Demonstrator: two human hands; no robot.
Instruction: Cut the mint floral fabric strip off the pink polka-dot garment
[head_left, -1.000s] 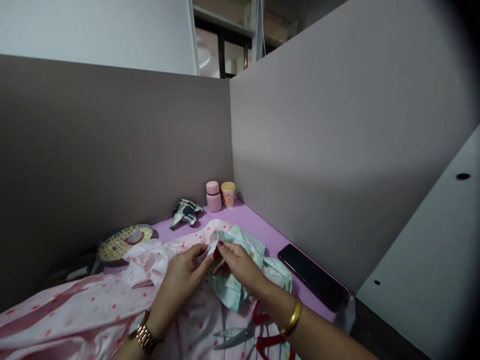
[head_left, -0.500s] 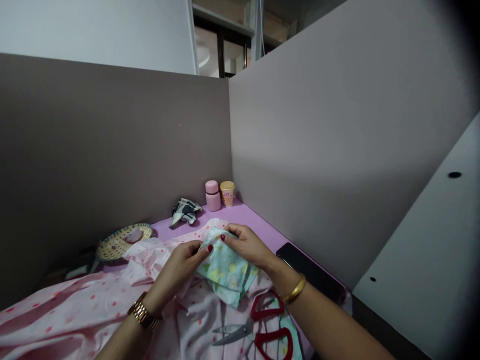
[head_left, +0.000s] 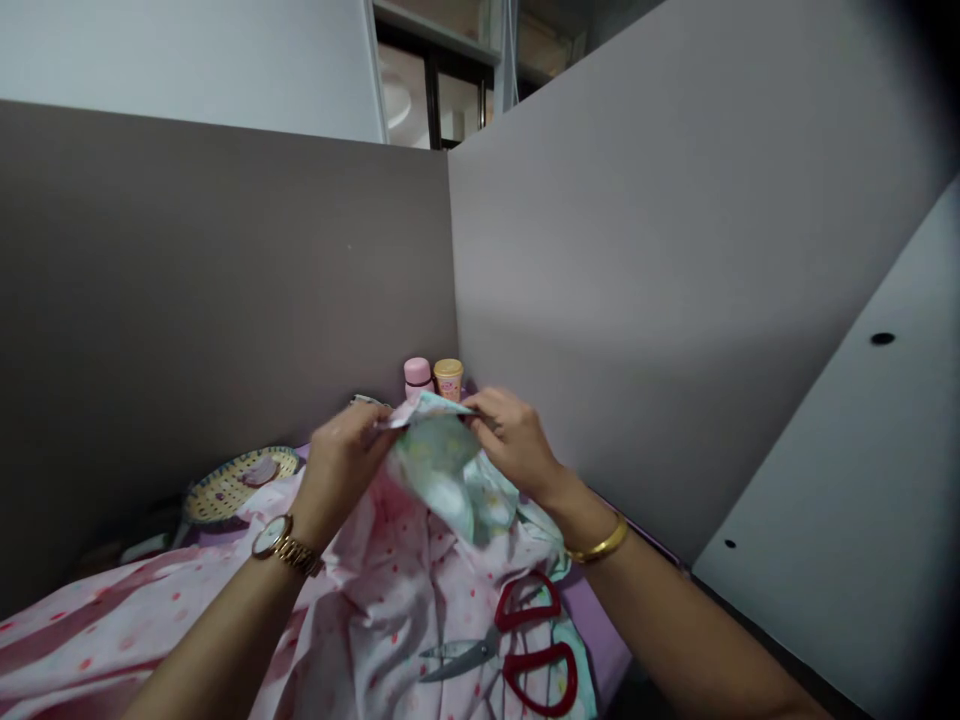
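Between my hands hangs a mint-green fabric with yellow print [head_left: 442, 465], pinched along its top edge together with some pink dotted cloth. My left hand [head_left: 341, 450] grips the left end of that edge, fingers closed. At the right end my right hand [head_left: 517, 435] pinches the same fabric, its fingertips partly blurred. Below, the pink dotted cloth [head_left: 360, 590] spreads in folds over the table. Red-handled scissors [head_left: 499, 655] lie on it, blades slightly apart and pointing left.
A woven basket [head_left: 225, 490] holding a small pale item stands at the left. At the back corner are a pink flask [head_left: 418, 375] and a yellow-lidded cup [head_left: 448, 378]. Grey partitions [head_left: 637, 260] enclose the purple table [head_left: 596, 615].
Both hands have risen and lifted the green fabric's top edge, with pink cloth drawn up too. The fabric now hangs lower between them. The scissors stay put on the cloth.
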